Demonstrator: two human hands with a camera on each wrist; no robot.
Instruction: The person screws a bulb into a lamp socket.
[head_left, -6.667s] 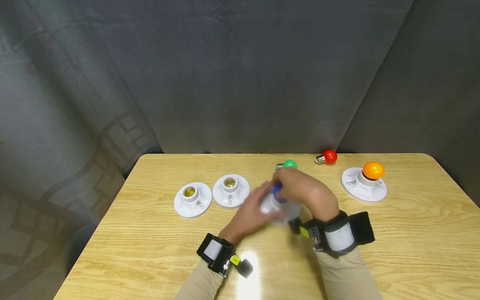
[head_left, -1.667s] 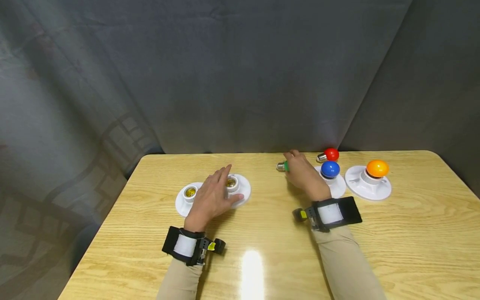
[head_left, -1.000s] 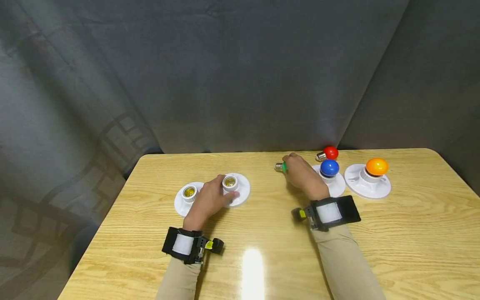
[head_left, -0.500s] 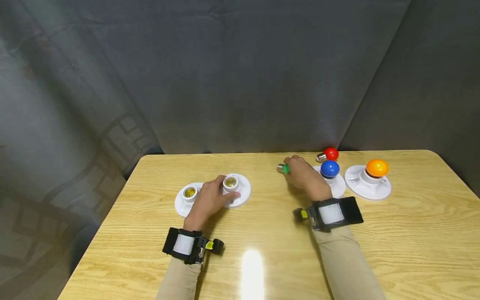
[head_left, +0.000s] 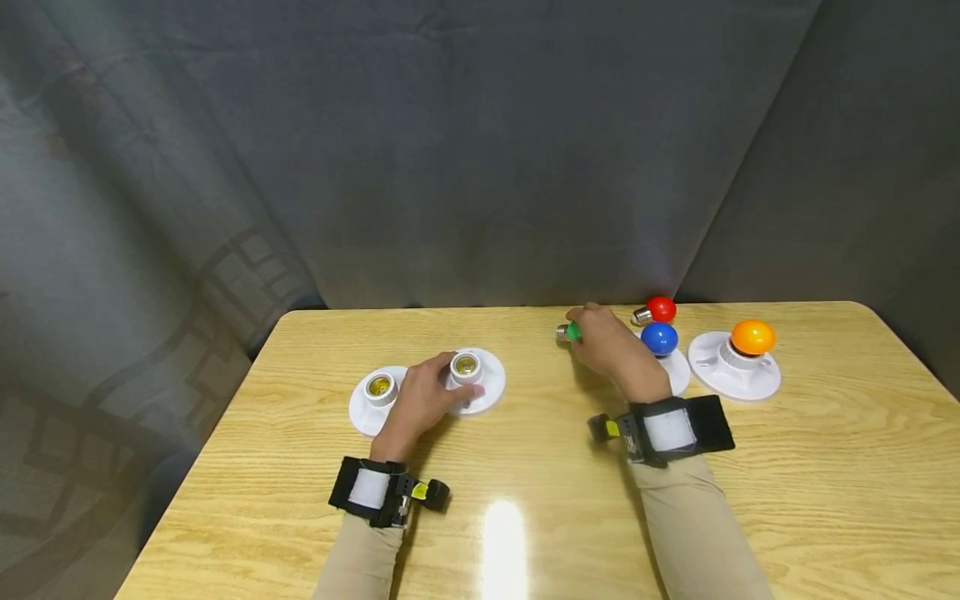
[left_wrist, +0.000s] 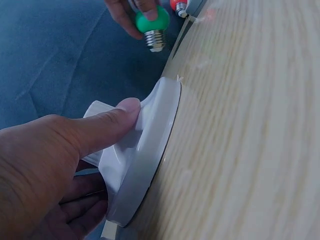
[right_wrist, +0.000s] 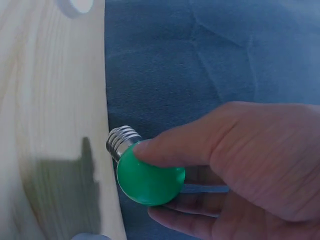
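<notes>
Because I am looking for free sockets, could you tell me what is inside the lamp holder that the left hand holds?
Inside the lamp holder, gripped by the left hand, a gold-coloured lining shows, with nothing screwed in. What lies beneath it is covered.

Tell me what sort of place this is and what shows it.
Likely a staged recording spot, perhaps in a studio or lab: a dark curtain hangs behind the wooden table, and strapped-on wrist cameras are in view.
</notes>
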